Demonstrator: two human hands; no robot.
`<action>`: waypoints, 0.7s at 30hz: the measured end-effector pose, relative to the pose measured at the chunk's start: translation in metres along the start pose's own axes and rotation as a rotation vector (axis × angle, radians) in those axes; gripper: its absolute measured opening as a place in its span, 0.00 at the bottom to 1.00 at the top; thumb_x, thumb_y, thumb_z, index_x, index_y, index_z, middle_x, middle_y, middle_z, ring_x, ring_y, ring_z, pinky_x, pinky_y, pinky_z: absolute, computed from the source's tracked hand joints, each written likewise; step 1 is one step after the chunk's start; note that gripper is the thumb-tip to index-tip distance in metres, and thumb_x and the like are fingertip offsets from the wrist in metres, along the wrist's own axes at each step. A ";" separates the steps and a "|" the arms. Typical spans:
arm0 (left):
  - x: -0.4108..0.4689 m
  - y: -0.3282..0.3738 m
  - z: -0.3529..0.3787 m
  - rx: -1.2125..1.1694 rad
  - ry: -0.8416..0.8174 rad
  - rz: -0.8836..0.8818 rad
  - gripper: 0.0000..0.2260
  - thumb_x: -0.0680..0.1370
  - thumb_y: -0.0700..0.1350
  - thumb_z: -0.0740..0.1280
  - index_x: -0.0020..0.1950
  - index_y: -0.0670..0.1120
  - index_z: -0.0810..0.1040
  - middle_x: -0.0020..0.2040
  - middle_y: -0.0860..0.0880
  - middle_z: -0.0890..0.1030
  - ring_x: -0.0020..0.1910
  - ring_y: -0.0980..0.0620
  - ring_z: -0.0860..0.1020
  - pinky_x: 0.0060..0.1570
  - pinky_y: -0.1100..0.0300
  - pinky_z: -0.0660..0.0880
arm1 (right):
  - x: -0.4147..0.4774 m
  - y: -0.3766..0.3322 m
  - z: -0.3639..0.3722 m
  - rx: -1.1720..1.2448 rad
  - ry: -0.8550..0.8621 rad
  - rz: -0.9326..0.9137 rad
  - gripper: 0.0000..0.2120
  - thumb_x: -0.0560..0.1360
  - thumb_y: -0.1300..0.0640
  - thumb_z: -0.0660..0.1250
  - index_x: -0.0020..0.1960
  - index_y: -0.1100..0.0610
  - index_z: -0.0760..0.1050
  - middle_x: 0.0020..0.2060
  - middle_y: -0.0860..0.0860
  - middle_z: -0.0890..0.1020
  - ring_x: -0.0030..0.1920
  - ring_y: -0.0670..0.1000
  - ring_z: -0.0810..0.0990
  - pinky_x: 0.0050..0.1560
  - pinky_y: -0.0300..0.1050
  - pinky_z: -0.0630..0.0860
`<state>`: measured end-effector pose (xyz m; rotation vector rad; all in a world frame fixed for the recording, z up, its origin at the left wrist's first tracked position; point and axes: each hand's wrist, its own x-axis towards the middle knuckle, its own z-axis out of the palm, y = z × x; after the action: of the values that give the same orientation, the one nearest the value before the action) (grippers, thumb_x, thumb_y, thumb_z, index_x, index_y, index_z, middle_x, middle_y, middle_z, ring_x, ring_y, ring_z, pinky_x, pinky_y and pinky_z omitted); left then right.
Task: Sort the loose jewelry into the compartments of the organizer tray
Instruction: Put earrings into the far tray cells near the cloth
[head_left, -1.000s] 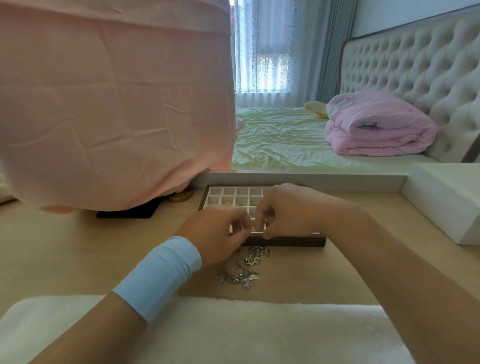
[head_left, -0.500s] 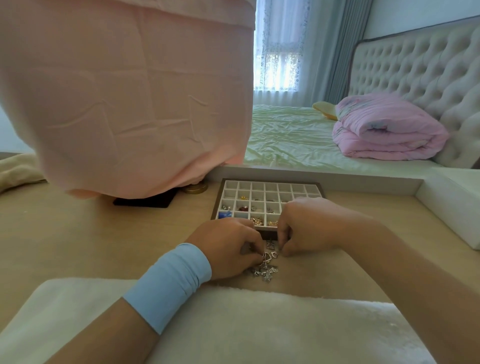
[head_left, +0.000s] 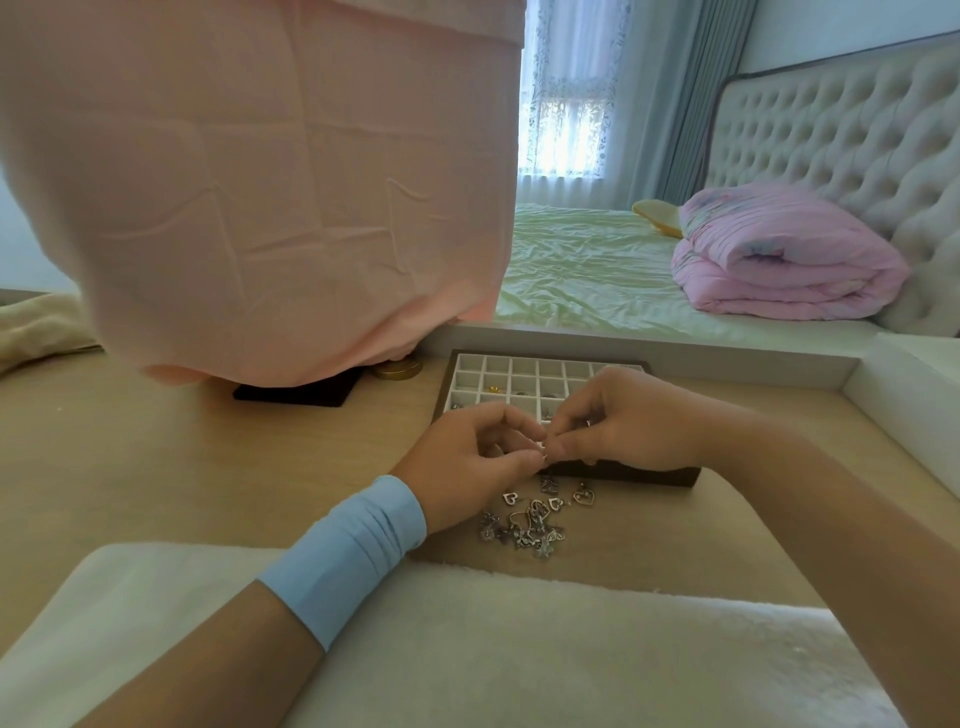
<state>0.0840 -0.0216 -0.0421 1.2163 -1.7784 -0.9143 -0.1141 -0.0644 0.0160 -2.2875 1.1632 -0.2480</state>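
Observation:
A dark-framed organizer tray (head_left: 451, 375) with a white grid of small compartments lies on the wooden desk; a few compartments hold small pieces. A heap of loose silver jewelry (head_left: 535, 519), hearts and charms, lies just in front of the tray. My left hand (head_left: 467, 462), with a light blue wristband, and my right hand (head_left: 623, 421) meet fingertip to fingertip above the tray's front edge. Between them they pinch one small silver piece (head_left: 544, 456). My hands hide the tray's near right compartments.
A large pink cloth (head_left: 260, 182) hangs over something at the back left, above a black pad (head_left: 296, 392) and a gold round lid (head_left: 399, 370). A white fluffy mat (head_left: 467, 649) covers the desk's near edge. A white box (head_left: 909, 395) stands right; a bed lies beyond.
Both hands have risen from the jewelry heap to the tray's front edge, now pinching a small piece between them. The heap is uncovered. The camera has also shifted.

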 end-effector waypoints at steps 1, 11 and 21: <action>0.001 0.000 0.000 -0.030 0.008 -0.014 0.06 0.75 0.41 0.73 0.49 0.51 0.82 0.43 0.50 0.85 0.43 0.45 0.82 0.48 0.52 0.81 | 0.000 0.000 0.000 0.035 -0.006 -0.005 0.10 0.76 0.50 0.73 0.37 0.43 0.83 0.31 0.45 0.80 0.31 0.41 0.74 0.40 0.36 0.70; 0.000 0.011 -0.006 -0.267 0.053 -0.125 0.05 0.77 0.37 0.70 0.51 0.40 0.83 0.41 0.48 0.85 0.29 0.59 0.77 0.27 0.69 0.70 | 0.001 0.000 0.003 0.326 -0.024 -0.013 0.14 0.81 0.57 0.68 0.37 0.49 0.83 0.31 0.53 0.79 0.25 0.46 0.68 0.27 0.33 0.66; 0.000 0.013 -0.008 -0.319 0.030 -0.218 0.06 0.80 0.44 0.66 0.48 0.48 0.82 0.40 0.53 0.84 0.32 0.57 0.77 0.26 0.67 0.68 | 0.002 0.000 0.009 0.420 0.040 0.002 0.09 0.82 0.56 0.66 0.45 0.54 0.82 0.33 0.49 0.82 0.28 0.49 0.70 0.28 0.35 0.66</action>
<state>0.0865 -0.0196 -0.0272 1.2198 -1.4275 -1.2450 -0.1091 -0.0624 0.0081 -1.9190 1.0204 -0.4905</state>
